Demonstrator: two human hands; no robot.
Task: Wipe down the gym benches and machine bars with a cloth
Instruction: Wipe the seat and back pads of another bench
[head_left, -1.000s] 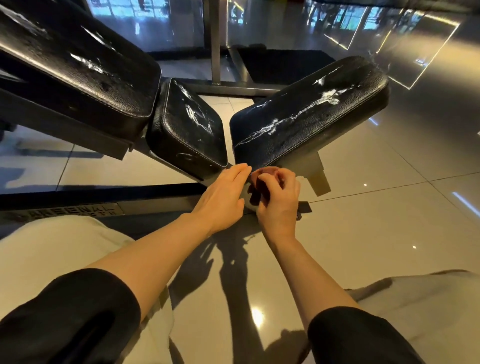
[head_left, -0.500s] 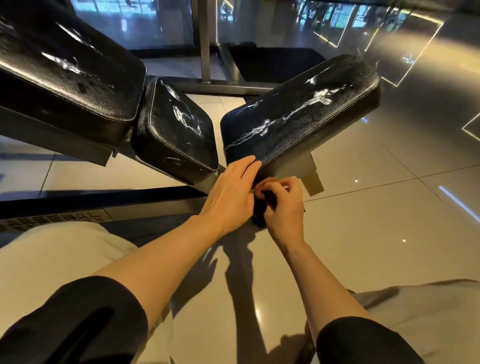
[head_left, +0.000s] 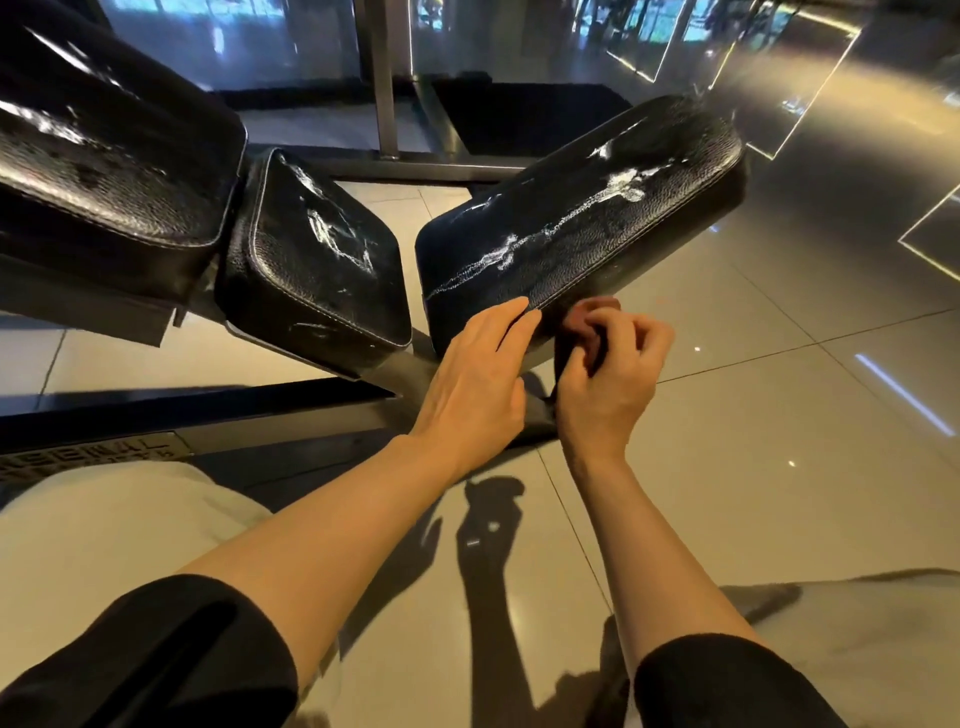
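While the left hand (head_left: 475, 376) lies flat with straight fingers against the near edge of the right-hand pad (head_left: 576, 228), the right hand (head_left: 610, 374) sits just beside it, fingers curled round a small reddish-brown cloth (head_left: 584, 325) pressed up under that pad's lower edge, center of the frame. Pad's got white streaky marks across its black top. Middle pad (head_left: 311, 270) has similar smears, and the big pad (head_left: 104, 156) fills the upper left. Glossy tile floor (head_left: 779, 441) underneath; no containers anywhere that I can see, just black sleeves at the bottom corners.
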